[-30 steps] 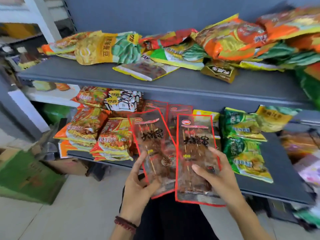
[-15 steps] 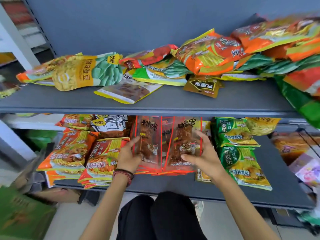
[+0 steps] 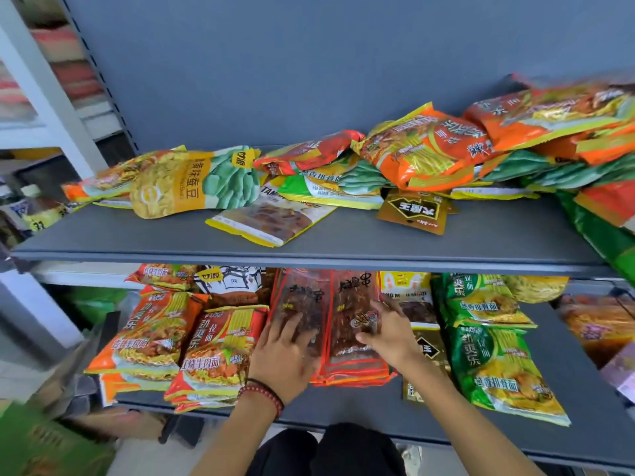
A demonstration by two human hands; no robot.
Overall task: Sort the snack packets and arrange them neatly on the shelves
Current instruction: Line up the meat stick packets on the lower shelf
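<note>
Both red-edged skewer packets (image 3: 347, 304), which I held up before the shelving a second ago, now lie on the lower shelf (image 3: 343, 403). They top their own stack between the orange noodle packets (image 3: 220, 345) and the green noodle packets (image 3: 488, 359). From the head camera, my left hand (image 3: 281, 355) rests flat on the left packet, fingers straight and spread. My right hand (image 3: 388, 334) presses the right one, fingers straight too. The upper shelf (image 3: 343, 245) carries a loose heap of mixed bags (image 3: 426, 152).
</note>
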